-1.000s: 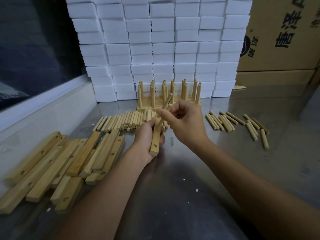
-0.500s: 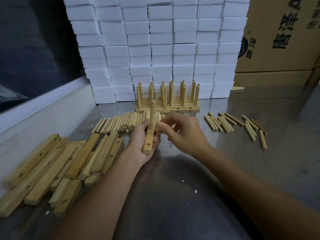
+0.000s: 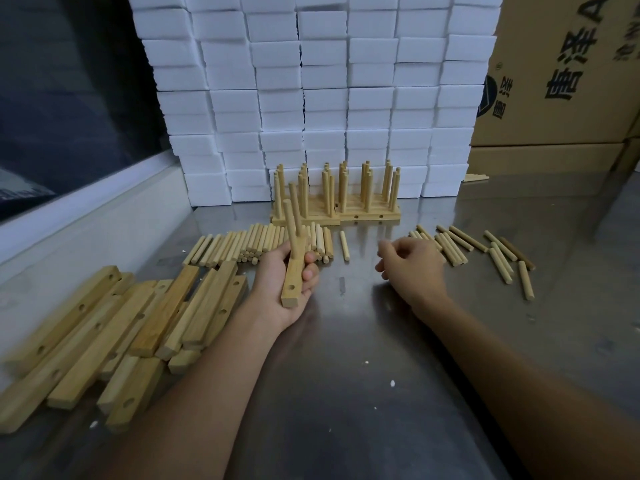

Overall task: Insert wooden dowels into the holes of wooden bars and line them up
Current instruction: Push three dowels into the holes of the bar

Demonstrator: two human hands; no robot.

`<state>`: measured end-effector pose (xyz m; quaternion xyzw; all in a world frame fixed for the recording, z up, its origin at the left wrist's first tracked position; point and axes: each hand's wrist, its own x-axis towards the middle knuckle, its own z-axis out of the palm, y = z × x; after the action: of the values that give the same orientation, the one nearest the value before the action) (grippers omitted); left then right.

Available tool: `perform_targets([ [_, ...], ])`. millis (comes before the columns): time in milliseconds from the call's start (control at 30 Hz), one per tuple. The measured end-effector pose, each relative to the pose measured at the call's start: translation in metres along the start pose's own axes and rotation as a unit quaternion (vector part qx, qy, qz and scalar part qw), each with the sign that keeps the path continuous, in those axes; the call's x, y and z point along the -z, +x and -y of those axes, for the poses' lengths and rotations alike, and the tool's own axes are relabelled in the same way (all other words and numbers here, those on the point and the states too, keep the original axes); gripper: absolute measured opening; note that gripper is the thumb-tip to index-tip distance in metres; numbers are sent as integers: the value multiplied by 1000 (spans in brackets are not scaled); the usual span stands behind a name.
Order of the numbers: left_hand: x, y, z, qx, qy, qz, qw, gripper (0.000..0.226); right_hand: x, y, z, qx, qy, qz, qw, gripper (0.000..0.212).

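My left hand [image 3: 289, 285] grips a wooden bar [image 3: 294, 268] held up off the table, with a dowel [image 3: 293, 206] standing in one of its holes and an empty hole near its lower end. My right hand [image 3: 408, 268] hovers over the table to the right, fingers loosely curled and holding nothing. It is just left of a scatter of loose dowels [image 3: 485, 254]. A row of dowels [image 3: 256, 244] lies behind my left hand. Finished bars with upright dowels [image 3: 346, 199] stand lined up at the back.
A heap of bare wooden bars [image 3: 114, 334] lies at the left on the steel table [image 3: 363, 393]. A wall of white foam blocks [image 3: 311, 98] rises behind, cardboard boxes [image 3: 561, 81] at the right, a raised ledge [image 3: 86, 216] at the left. One single dowel [image 3: 344, 245] lies apart.
My right hand has let go of the dowel, now seated in the bar, and moved right toward the loose dowels. My left hand still holds the bar, slightly lower.
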<state>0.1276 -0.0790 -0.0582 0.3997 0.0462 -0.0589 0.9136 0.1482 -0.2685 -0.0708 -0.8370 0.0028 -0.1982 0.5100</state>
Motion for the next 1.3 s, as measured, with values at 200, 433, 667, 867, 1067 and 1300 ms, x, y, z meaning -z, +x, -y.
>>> perform_targets([
  [200, -1, -1, 1, -2, 6, -3, 1000, 22, -12, 0, 3, 72, -191, 103, 974, 23],
  [433, -2, -2, 2, -10, 12, -2, 1000, 22, -29, 3, 9, 55, -379, 119, 916, 73],
  [667, -1, -2, 3, -10, 14, 0, 1000, 22, -50, 4, 25, 53, -401, 33, 914, 54],
  [867, 0, -1, 3, -8, 22, 0, 1000, 22, -50, 18, 25, 49, -388, 25, 920, 31],
  [1067, 1, -1, 4, -7, 30, 1, 1000, 24, -44, 23, 13, -14, -315, 11, 949, 23],
  [1300, 1, 0, 3, -5, 34, 3, 999, 24, -5, 21, 3, -136, 71, 54, 987, 13],
])
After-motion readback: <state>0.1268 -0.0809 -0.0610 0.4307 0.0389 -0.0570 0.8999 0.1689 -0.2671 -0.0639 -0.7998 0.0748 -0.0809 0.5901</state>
